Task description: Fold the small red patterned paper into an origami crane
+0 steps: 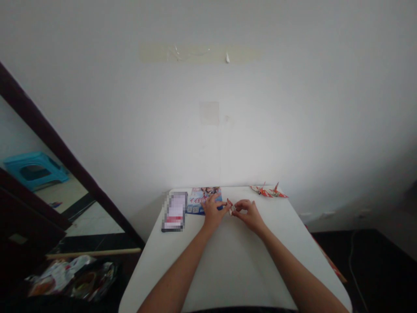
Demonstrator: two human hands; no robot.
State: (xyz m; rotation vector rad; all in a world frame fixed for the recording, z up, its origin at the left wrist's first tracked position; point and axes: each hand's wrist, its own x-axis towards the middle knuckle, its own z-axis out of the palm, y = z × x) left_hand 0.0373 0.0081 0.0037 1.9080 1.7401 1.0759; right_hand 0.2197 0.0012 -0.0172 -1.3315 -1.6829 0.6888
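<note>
Both my hands meet near the far middle of a white table (228, 265). My left hand (213, 213) and my right hand (249, 214) pinch a small folded piece of red-and-white paper (230, 208) between their fingertips. The paper is tiny and its shape is hard to make out. Under my left hand lies a blue printed leaflet (201, 196).
A phone (175, 211) lies at the table's far left. Two folded red-and-white paper cranes (269, 191) sit at the far right corner against the white wall. Left of the table are a wooden stick (94, 252), shiny snack bags (71, 278) and a blue stool (34, 169).
</note>
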